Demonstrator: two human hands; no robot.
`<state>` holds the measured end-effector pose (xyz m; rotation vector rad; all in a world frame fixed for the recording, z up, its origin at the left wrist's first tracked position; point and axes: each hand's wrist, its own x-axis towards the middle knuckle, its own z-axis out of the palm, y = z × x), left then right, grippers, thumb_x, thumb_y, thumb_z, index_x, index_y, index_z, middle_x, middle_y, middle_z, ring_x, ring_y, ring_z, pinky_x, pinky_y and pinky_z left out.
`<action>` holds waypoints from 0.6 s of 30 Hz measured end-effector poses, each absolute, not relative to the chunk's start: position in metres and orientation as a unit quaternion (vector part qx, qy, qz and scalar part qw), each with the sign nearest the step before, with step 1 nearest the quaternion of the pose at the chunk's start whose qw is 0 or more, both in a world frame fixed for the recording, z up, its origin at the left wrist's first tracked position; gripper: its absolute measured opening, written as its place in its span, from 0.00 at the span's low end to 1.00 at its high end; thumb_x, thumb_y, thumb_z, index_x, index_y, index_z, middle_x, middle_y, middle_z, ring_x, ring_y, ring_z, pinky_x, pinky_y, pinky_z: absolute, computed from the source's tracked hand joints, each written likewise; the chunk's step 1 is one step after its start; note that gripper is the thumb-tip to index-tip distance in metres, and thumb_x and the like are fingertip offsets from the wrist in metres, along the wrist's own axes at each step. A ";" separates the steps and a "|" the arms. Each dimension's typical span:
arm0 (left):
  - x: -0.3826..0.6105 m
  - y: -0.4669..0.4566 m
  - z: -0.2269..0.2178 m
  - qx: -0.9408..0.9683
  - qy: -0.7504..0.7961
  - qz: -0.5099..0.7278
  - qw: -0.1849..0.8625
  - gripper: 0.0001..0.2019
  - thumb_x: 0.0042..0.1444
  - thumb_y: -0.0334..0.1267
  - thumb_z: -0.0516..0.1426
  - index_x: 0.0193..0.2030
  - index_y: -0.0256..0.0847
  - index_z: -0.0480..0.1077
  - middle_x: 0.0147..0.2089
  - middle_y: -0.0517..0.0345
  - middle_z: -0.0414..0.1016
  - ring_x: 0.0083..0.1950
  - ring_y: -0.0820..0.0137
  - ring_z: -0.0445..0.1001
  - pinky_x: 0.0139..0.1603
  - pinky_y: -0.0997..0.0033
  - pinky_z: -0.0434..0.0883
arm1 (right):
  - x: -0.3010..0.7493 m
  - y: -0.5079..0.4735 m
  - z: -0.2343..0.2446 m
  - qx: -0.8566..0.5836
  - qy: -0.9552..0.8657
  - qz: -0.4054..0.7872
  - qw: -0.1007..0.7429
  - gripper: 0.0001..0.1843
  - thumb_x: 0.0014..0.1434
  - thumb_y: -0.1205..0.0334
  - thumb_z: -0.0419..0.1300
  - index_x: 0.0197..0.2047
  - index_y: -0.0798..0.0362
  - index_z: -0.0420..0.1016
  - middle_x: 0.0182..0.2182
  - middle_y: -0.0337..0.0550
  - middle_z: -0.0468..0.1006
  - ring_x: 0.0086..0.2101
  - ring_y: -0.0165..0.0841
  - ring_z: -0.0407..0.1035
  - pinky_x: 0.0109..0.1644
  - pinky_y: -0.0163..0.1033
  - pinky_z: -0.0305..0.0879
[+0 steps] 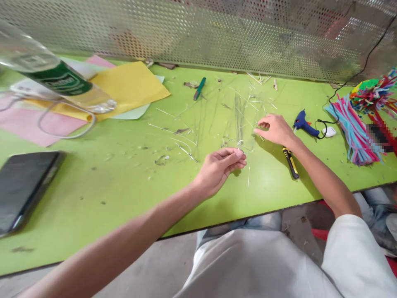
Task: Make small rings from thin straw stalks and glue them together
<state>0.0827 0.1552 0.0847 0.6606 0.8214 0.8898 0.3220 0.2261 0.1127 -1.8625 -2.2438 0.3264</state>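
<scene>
Two bare hands work over a green counter [124, 194], both to the left of a blue glue gun [305, 124] that lies on it. The right hand [276, 129] is the one closest to the glue gun, just left of it, palm down. Its grip is pressed together, thumb and forefinger pinching the far end of a clear strip [245, 145]. The left hand [221, 164] sits further left of the glue gun and nearer the person. Its fingers are curled and the thumb meets the fingertips, so its grip pinches the strip's near end. The strip is thin and see-through, so its exact edges are hard to make out.

More loose clear slivers [182, 147] lie scattered left of the glue gun, beyond and beside the hands. A yellow-and-black handled tool [290, 162] lies nearer the person than the glue gun, partly under the right wrist. A bundle of coloured pipe cleaners [350, 130] lies to the right of the glue gun. A green pen [199, 88] is far to its left and a little further back. A yellow paper sheet [133, 82], a clear bottle with a green label [57, 78] and a dark flat device [25, 186] are further left still. A perforated metal screen [217, 33] stands behind the glue gun along the counter's back edge.
</scene>
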 end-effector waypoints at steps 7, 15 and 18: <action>0.084 0.157 0.080 0.307 0.378 0.436 0.757 0.25 0.33 0.47 0.84 0.32 0.34 0.82 0.30 0.57 0.83 0.31 0.77 0.81 0.35 0.83 0.79 | 0.305 0.211 0.118 -0.647 -0.759 0.067 -0.016 0.17 0.73 0.71 0.54 0.46 0.58 0.88 0.47 0.60 0.86 0.46 0.44 0.79 0.51 0.46 0.71; 0.088 0.157 0.080 0.284 0.361 0.465 0.757 0.25 0.36 0.47 0.83 0.33 0.34 0.82 0.33 0.54 0.83 0.33 0.75 0.81 0.39 0.80 0.80 | 0.292 0.232 0.118 -0.684 -0.726 0.071 0.005 0.11 0.70 0.68 0.62 0.49 0.59 0.86 0.42 0.61 0.86 0.44 0.47 0.82 0.52 0.52 0.78; 0.087 0.163 0.083 0.279 0.360 0.491 0.742 0.20 0.43 0.43 0.81 0.34 0.34 0.82 0.33 0.54 0.83 0.34 0.75 0.81 0.40 0.80 0.80 | 0.289 0.248 0.115 -0.679 -0.730 0.074 0.031 0.09 0.65 0.74 0.63 0.44 0.61 0.86 0.40 0.64 0.86 0.43 0.49 0.82 0.50 0.55 0.79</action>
